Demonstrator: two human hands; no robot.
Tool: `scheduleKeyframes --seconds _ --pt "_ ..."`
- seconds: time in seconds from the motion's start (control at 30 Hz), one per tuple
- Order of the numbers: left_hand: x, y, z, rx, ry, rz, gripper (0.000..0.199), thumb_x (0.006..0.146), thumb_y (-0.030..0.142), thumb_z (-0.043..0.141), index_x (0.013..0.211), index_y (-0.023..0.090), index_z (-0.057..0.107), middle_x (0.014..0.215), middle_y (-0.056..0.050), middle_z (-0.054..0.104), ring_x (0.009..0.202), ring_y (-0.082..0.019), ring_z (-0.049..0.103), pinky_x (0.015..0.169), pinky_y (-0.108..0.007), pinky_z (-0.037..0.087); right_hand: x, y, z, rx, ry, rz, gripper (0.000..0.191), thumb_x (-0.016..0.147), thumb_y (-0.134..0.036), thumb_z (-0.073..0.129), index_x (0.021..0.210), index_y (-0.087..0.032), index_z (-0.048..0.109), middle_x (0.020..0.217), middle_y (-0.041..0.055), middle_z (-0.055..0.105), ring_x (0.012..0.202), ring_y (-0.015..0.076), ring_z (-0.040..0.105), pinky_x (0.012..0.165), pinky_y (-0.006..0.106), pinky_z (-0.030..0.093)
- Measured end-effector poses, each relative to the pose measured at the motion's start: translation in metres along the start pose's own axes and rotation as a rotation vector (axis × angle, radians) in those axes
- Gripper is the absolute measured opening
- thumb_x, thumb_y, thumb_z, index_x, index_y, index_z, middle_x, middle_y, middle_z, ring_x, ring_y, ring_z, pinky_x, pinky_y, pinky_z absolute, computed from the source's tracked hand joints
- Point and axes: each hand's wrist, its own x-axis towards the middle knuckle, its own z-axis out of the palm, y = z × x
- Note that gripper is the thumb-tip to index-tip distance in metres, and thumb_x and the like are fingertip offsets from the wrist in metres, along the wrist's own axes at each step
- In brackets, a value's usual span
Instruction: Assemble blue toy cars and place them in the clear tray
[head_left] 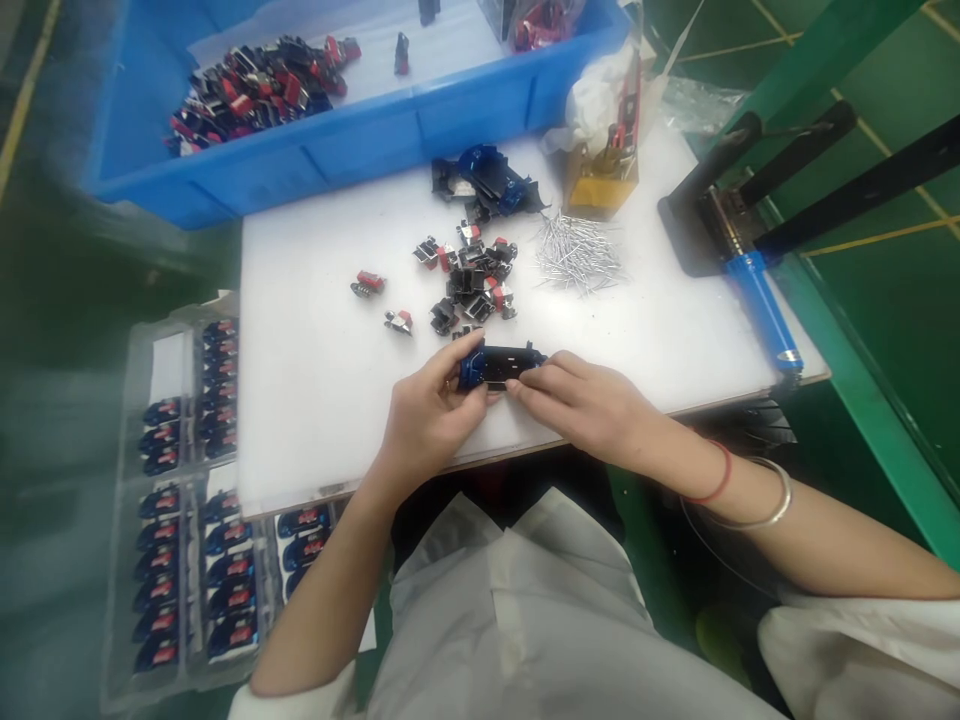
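Note:
Near the front edge of the white tabletop, a dark blue toy car body (pixel 501 368) is held with its black hollow inside facing up. My left hand (pixel 439 400) is closed around its left end, thumb in front and fingers behind. At the other end, my right hand (pixel 574 400) has its fingers pressed together against the car body. Whether a small part sits in those fingertips is hidden. Just beyond my hands lies a pile of small black, red and chrome parts (pixel 472 280), with two more such parts (pixel 384 300) apart to the left.
A heap of thin metal pins (pixel 577 252) lies right of the pile. Behind are blue car bodies (pixel 491 182), a yellow holder (pixel 602 185) and a blue bin (pixel 337 150). A blue-handled soldering iron (pixel 765 305) rests on the right. Trays of car bodies (pixel 191 470) stand lower left.

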Motion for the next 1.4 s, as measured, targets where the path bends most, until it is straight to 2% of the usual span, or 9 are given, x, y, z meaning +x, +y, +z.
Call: scheduleKeyframes --seconds 0.17,0.3,0.5,0.6,0.73,0.87,1.13,1.27,1.4 --pt "0.009 0.004 -0.001 -0.193 -0.011 -0.128 0.052 0.078 0.018 0.069 0.130 0.012 0.062 0.117 -0.010 0.074 0.100 -0.023 0.074 0.086 -0.034 0.065 0.001 -0.001 0.007 0.023 0.112 0.068 0.015 0.099 -0.011 0.053 0.098 -0.016 0.066 0.092 0.0086 0.070 0.079 0.0197 0.058 0.063 0.031 0.050" --pt "0.013 0.007 -0.004 -0.281 -0.029 -0.216 0.052 0.077 0.016 0.068 0.129 0.011 0.063 0.112 -0.011 0.075 0.093 -0.022 0.075 0.083 -0.036 0.066 0.004 -0.004 0.011 -0.034 0.157 0.093 0.017 0.100 -0.011 0.050 0.098 -0.017 0.066 0.095 0.0102 0.070 0.086 0.0214 0.061 0.068 0.034 0.049" --pt "0.002 0.025 -0.018 -0.146 -0.103 -0.231 0.043 0.084 0.031 0.068 0.124 0.014 0.067 0.094 -0.009 0.075 0.074 -0.019 0.073 0.073 -0.035 0.065 0.013 -0.012 -0.003 -0.022 0.279 0.085 0.014 0.096 -0.011 0.053 0.094 -0.019 0.064 0.089 0.0074 0.070 0.078 0.0205 0.061 0.066 0.035 0.048" --pt "-0.006 0.037 -0.028 0.109 -0.114 -0.089 0.040 0.085 0.040 0.069 0.118 0.018 0.070 0.093 -0.009 0.072 0.079 -0.020 0.070 0.071 -0.032 0.061 0.015 -0.017 -0.016 0.128 0.324 0.151 0.014 0.091 -0.007 0.056 0.091 -0.021 0.060 0.085 0.0057 0.068 0.077 0.0200 0.060 0.066 0.034 0.049" --pt "-0.014 0.045 -0.030 0.250 -0.164 0.224 0.035 0.082 0.035 0.074 0.115 0.023 0.070 0.109 -0.009 0.069 0.103 -0.022 0.066 0.087 -0.033 0.057 0.014 -0.024 -0.030 0.405 0.286 0.242 0.013 0.089 -0.007 0.057 0.092 -0.019 0.059 0.084 0.0061 0.065 0.078 0.0200 0.058 0.067 0.034 0.050" --pt "-0.019 0.041 -0.018 0.202 -0.226 0.314 0.017 0.086 0.026 0.069 0.102 0.023 0.072 0.094 -0.005 0.074 0.087 -0.017 0.069 0.078 -0.028 0.056 0.009 -0.028 -0.038 0.573 0.241 0.328 0.012 0.087 -0.009 0.060 0.090 -0.020 0.059 0.083 0.0041 0.063 0.079 0.0195 0.058 0.068 0.033 0.051" --pt "-0.026 0.042 -0.001 0.170 -0.120 0.250 0.008 0.082 0.022 0.070 0.088 0.021 0.075 0.078 -0.002 0.075 0.066 -0.013 0.065 0.058 -0.024 0.051 0.002 -0.028 -0.037 0.840 0.156 0.563 0.008 0.082 -0.013 0.060 0.085 -0.020 0.064 0.082 0.0029 0.066 0.077 0.0180 0.061 0.069 0.031 0.050" --pt "-0.025 0.045 0.001 0.118 -0.111 0.104 0.009 0.080 0.022 0.069 0.086 0.019 0.076 0.077 -0.002 0.074 0.066 -0.014 0.065 0.059 -0.023 0.051 0.002 -0.026 -0.038 0.950 0.094 0.694 0.007 0.085 -0.026 0.064 0.086 -0.020 0.068 0.086 0.0034 0.068 0.078 0.0185 0.063 0.073 0.031 0.051" --pt "-0.016 0.040 -0.002 0.059 -0.098 -0.061 0.012 0.079 0.029 0.070 0.084 0.019 0.076 0.068 0.000 0.070 0.062 -0.014 0.064 0.060 -0.024 0.050 -0.014 0.003 -0.048 0.750 0.201 0.802 0.018 0.088 -0.037 0.062 0.091 -0.021 0.070 0.091 0.0056 0.071 0.083 0.0212 0.065 0.071 0.031 0.051"
